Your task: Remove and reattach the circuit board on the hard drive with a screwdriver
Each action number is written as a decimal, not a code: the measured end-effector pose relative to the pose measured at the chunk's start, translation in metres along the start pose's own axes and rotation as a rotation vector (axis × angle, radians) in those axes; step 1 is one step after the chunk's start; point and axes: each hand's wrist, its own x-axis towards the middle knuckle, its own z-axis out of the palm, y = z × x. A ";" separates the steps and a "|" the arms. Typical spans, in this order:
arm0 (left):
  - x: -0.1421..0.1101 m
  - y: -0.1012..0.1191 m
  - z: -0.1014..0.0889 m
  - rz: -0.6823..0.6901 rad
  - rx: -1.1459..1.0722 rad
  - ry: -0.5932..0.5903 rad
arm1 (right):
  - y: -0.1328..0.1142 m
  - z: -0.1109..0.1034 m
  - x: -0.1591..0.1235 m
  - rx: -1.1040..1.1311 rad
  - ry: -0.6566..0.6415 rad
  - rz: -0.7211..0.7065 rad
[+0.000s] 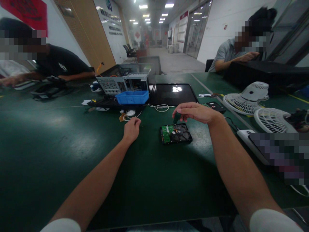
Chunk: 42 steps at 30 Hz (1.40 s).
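Note:
A hard drive (180,134) lies flat on the green table, its green circuit board facing up on the left side. Over its far edge my right hand (195,112) is closed around the dark handle of a screwdriver (177,117), which points down at the drive. The screwdriver's tip is too small to make out. To the left of the drive, my left hand (132,130) rests at the table with its fingers curled together. Whether anything is pinched in them is hidden. Just beyond this hand lie a white cable (130,118) and a small brown scrap (122,117).
A blue tray (132,97) stands before an open computer case (123,84). Right of it lies a dark glossy panel (172,93). Another dark drive-like part (214,107) and white fans (251,96) are on the right. Two people sit across the table.

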 end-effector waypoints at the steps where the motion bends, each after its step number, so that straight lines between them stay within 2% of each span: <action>1: 0.000 0.000 0.000 -0.001 -0.006 0.007 | 0.000 0.000 0.000 0.001 0.005 -0.002; 11: -0.001 0.002 0.002 0.020 -0.018 0.007 | 0.001 0.000 0.000 0.060 -0.044 0.006; 21: -0.001 -0.001 0.004 0.117 0.020 0.015 | 0.003 0.003 0.000 0.187 -0.095 0.003; 26: -0.001 0.001 0.003 0.057 0.024 0.001 | 0.007 0.002 0.002 0.219 -0.085 -0.008; 32: -0.001 0.005 0.002 -0.016 0.001 -0.020 | 0.007 -0.002 0.000 0.124 -0.068 -0.014; 42: -0.002 0.009 -0.002 -0.027 0.007 -0.037 | 0.005 -0.001 0.002 0.071 0.042 -0.018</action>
